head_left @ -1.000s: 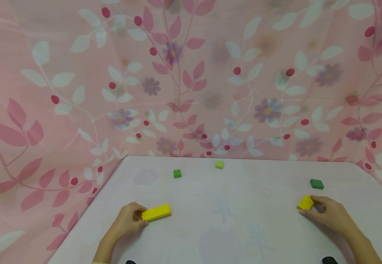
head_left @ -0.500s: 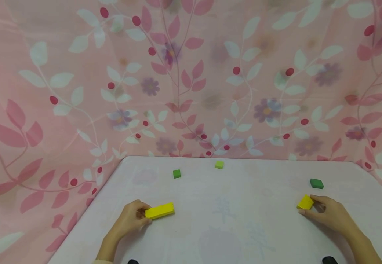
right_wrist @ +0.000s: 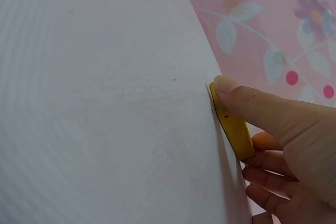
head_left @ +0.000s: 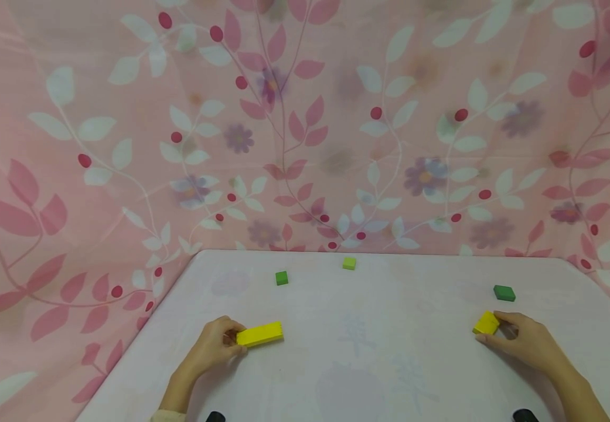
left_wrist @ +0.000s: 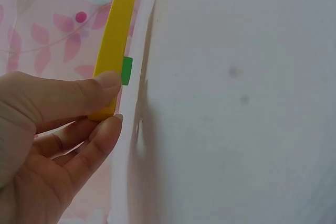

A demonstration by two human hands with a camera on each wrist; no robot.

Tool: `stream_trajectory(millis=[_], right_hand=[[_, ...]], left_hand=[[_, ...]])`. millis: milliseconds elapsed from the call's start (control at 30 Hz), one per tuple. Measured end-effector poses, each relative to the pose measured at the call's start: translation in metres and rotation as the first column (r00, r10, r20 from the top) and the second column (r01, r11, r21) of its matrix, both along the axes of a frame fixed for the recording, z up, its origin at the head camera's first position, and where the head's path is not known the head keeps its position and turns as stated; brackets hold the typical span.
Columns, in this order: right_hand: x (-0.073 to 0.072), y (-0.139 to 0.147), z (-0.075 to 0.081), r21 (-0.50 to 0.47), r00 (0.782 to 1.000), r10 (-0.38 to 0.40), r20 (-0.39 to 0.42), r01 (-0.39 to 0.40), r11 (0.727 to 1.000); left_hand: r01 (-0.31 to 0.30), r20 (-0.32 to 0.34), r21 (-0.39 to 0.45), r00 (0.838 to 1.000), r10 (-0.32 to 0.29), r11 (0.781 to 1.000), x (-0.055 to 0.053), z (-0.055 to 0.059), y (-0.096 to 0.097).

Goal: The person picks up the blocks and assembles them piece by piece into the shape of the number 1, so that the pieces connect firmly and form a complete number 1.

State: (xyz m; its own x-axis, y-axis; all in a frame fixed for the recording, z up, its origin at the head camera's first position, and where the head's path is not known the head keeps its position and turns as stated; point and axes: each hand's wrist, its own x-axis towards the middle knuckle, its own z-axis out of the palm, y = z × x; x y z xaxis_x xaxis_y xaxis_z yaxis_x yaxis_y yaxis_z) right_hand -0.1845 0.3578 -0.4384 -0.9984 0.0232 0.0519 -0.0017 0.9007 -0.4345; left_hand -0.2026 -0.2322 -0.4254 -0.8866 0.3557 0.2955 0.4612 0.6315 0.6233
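My left hand [head_left: 214,346] pinches the near end of a long yellow block [head_left: 259,334] between thumb and fingers. In the left wrist view this yellow block [left_wrist: 116,35] sticks out past the thumb, raised over the tabletop with a shadow beneath. Over on the right, my right hand [head_left: 523,337] grips a shorter yellow block [head_left: 486,323] by its sides, thumb on the near side and fingers on the far side. The right wrist view has that yellow block [right_wrist: 233,124] low at the table surface, its far side partly covered by the fingers.
A dark green block [head_left: 504,293] lies just beyond the right hand. Further back are a small green cube [head_left: 282,278] and a lime green block [head_left: 349,264]. All rest on the white table [head_left: 389,305], which ends at a pink floral curtain [head_left: 305,146].
My left hand has moved a little to the right and away from me, carrying the long yellow block. The right hand stays in place with its block.
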Motion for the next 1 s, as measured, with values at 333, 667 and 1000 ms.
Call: stream_trajectory(millis=[333, 667, 1000], right_hand=[[0.000, -0.001, 0.000, 0.004, 1.000, -0.001, -0.022, 0.001, 1.000], [0.002, -0.002, 0.001, 0.005, 1.000, 0.003, -0.022, -0.003, 1.000], [0.001, -0.001, 0.001, 0.009, 1.000, 0.000, -0.007, 0.000, 1.000]], left_hand=[[-0.037, 0.078, -0.042, 0.996, 0.041, 0.998, -0.002, 0.003, 0.006], [-0.025, 0.071, -0.041, 0.997, 0.028, 0.999, -0.003, 0.002, 0.009], [-0.020, 0.076, -0.045, 0.997, 0.024, 0.999, -0.003, 0.003, 0.013]])
